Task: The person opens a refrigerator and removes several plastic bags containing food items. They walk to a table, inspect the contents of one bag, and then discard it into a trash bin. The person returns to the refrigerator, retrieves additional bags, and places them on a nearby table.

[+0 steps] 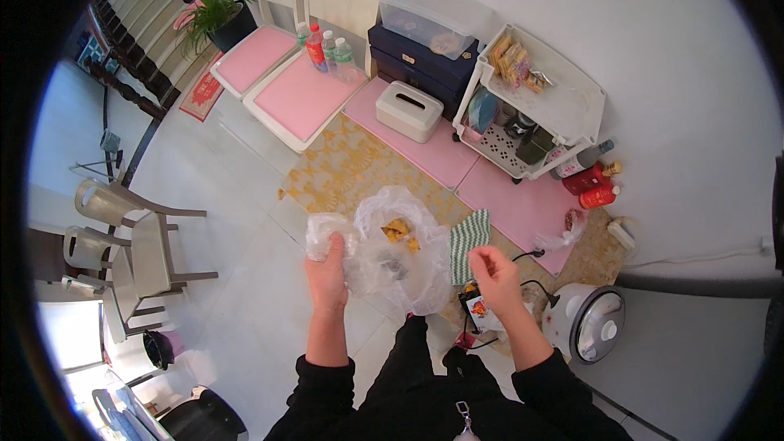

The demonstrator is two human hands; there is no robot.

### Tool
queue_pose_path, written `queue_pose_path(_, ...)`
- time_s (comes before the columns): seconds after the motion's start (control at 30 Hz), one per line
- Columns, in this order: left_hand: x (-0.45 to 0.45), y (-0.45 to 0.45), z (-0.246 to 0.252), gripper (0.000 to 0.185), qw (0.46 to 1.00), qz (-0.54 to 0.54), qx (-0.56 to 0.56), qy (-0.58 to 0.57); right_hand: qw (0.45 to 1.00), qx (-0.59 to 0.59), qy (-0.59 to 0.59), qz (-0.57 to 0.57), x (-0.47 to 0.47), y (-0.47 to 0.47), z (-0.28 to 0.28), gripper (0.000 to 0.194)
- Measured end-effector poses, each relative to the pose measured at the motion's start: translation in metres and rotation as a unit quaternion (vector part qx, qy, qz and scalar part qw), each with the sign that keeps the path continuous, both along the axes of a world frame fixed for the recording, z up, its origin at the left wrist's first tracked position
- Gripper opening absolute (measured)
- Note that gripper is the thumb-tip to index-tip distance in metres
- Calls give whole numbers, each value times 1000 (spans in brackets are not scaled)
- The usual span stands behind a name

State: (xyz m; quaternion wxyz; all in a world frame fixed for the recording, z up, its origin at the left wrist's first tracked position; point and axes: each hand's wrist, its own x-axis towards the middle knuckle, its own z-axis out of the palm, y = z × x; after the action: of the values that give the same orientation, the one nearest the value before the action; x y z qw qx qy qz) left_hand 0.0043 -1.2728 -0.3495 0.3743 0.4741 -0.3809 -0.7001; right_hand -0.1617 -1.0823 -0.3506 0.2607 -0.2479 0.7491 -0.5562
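Note:
My left hand [327,278] grips a bunched clear plastic packet [327,234], with the thumb laid on top; what the packet holds I cannot make out. Right beside it, an opened thin white plastic bag [432,239] spreads at the edge of the table. Torn yellow-brown pieces [397,230] lie inside that bag, and a clear crumpled wrap [389,266] covers its near part. My right hand [495,275] is raised near a green-and-white striped cloth [470,244], its fingers curled in towards the thumb. No object shows in it.
A yellow-patterned tablecloth [334,153] with pink mats [416,135] covers the table. A tissue box [409,111], a white rack [588,113], and bottles [591,180] stand along the wall. An electric cooker [585,324] and black cord [539,285] are at right, chairs [150,245] at left.

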Motion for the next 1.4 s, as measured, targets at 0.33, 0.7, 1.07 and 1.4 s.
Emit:
queue_pose_path(0.33, -23, 23, 16, 29, 994, -61, 66, 59, 967, 108, -96, 211, 27, -33, 34, 36)
queue_pose_path(0.7, -25, 21, 17, 37, 980, -97, 131, 116, 958, 87, -235, 139, 24, -28, 17, 31)
queue_pose_path(1.07, -41, 62, 47, 39, 958, -276, -81, 4, 978, 13, -126, 168, 24, 30, 60, 65)
queue_pose_path(1.4, -84, 215, 110, 77, 740, -564, -310, 197, 993, 13, -95, -70, 65, 192, 116, 40)
